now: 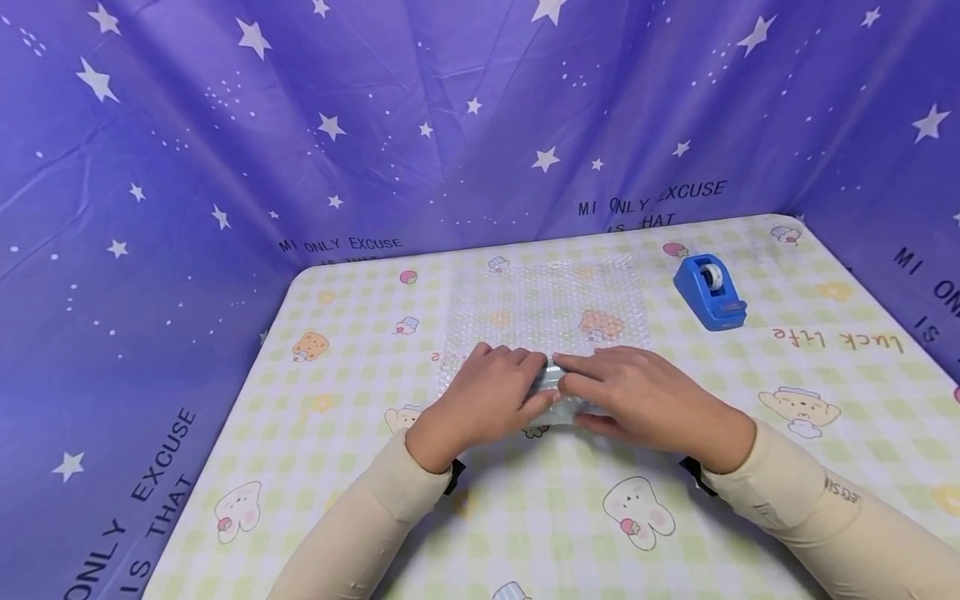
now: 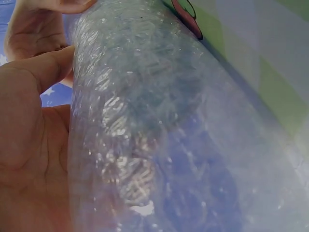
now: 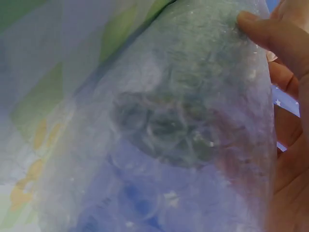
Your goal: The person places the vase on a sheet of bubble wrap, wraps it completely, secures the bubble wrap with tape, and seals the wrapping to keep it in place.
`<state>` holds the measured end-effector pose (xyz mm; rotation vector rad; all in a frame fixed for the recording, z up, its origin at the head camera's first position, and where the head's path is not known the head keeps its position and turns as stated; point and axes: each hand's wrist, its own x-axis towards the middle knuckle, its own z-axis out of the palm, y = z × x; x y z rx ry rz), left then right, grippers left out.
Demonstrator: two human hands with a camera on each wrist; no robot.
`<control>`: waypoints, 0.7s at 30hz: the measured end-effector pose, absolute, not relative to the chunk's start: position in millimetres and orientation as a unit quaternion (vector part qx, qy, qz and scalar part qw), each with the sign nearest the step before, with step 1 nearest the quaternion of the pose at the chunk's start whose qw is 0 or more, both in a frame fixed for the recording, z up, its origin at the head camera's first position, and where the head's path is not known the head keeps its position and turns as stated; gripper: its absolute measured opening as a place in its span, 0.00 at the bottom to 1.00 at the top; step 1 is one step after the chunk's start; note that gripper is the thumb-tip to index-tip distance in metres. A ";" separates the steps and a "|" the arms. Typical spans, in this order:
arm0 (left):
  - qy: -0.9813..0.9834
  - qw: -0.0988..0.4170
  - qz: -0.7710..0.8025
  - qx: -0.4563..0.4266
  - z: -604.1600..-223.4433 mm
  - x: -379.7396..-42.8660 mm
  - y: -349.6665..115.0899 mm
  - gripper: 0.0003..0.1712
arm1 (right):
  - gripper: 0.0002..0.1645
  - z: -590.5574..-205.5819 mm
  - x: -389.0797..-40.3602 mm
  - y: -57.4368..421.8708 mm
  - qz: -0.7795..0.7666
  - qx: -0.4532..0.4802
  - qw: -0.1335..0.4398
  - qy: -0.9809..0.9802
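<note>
Head view: the left hand (image 1: 487,392) and right hand (image 1: 641,396) hold a roll (image 1: 551,377) of bubble wrap, thumbs on the near side, fingers over the far side. Fingertips of both hands nearly meet at mid-length. A greenish item (image 3: 166,128) shows through the roll; its type cannot be determined. The roll is at the near end of the flat wrap (image 1: 540,300), which lies on the table (image 1: 555,517). A blue tape dispenser (image 1: 708,296) stands right of the wrap. A purple curtain (image 1: 450,175) hangs behind the table.
</note>
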<state>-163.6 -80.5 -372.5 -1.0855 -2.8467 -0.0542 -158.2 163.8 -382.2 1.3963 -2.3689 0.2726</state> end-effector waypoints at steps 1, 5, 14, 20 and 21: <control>-0.934 0.046 -0.017 -0.354 -372.3 -163.7 -80.4 0.29 | 0.23 -382.1 -158.2 163.9 0.098 0.497 0.188 -0.841; -0.935 0.044 -0.016 -0.352 -372.5 -164.2 -80.1 0.29 | 0.23 -382.7 -159.1 165.0 0.100 0.500 0.188 -0.840; -0.934 0.035 -0.023 -0.354 -374.4 -165.1 -80.4 0.29 | 0.19 -384.8 -162.1 168.3 0.115 0.511 0.190 -0.830; -0.936 0.034 -0.023 -0.349 -374.5 -165.0 -79.9 0.28 | 0.21 -384.5 -162.5 168.5 0.105 0.514 0.193 -0.829; -0.937 0.033 -0.023 -0.348 -374.2 -164.9 -79.7 0.28 | 0.21 -384.5 -162.3 168.2 0.102 0.514 0.192 -0.830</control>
